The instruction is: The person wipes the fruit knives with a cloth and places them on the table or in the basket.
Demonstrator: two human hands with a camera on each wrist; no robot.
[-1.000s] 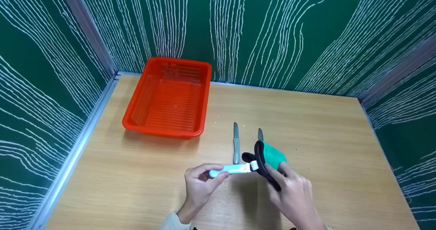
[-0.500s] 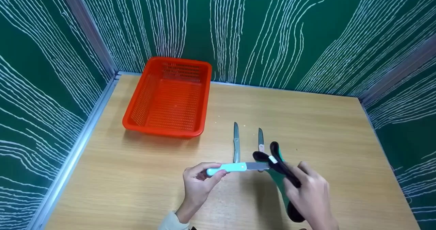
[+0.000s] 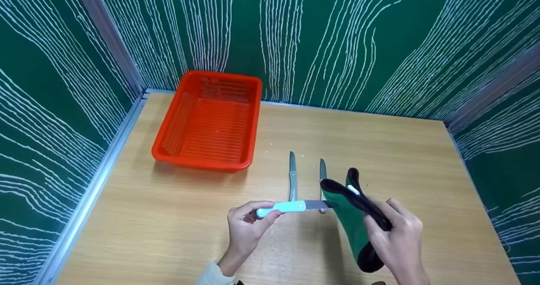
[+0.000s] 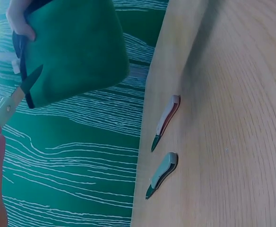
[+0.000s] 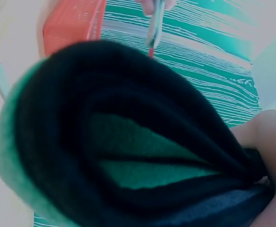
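My left hand (image 3: 245, 230) pinches the turquoise handle of a knife (image 3: 282, 208), whose blade points right. In my right hand (image 3: 398, 232) I grip a folded green cloth (image 3: 350, 224) with black edging and a small white tag. The blade tip overlaps the cloth's near-left side in the head view; whether they touch I cannot tell. Behind the held knife lie two more knives on the table: a grey-green one (image 3: 293, 181) and one with a pale handle (image 4: 167, 116), partly hidden by the cloth in the head view. The right wrist view is mostly filled by the cloth's black-edged fold (image 5: 142, 61).
A red perforated basket (image 3: 215, 129) stands at the back left of the wooden table (image 3: 400, 162). Green walls (image 3: 244, 28) with white wavy lines enclose the table at the back and both sides. Small white specks lie near the knives.
The cloth was around the blade a second ago; my right hand has drawn it off to the right, and the blade now shows. My left hand and its knife have barely moved.
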